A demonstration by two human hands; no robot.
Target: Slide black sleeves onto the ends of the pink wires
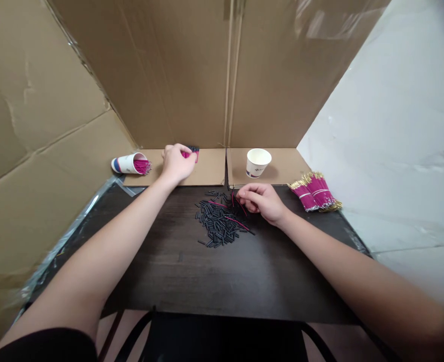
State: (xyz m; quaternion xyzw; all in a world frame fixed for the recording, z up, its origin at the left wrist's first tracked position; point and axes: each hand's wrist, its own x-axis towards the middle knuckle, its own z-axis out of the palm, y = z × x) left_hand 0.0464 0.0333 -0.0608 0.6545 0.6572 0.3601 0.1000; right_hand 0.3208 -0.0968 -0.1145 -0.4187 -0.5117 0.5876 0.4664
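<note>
My left hand is at the back left, its fingers closed over a row of pink wires with black ends lying on the cardboard. What those fingers pinch is hidden. My right hand is closed in a pinch at the right edge of a heap of short black tubes. A thin pink wire runs down from its fingertips. Other pink wires lie across the heap, among them one with a black end at the right.
A paper cup lies on its side at the left, with pink wires in its mouth. Another paper cup stands upright behind my right hand. Bundled pink wires with gold ends lie at the right. Cardboard walls enclose the dark table.
</note>
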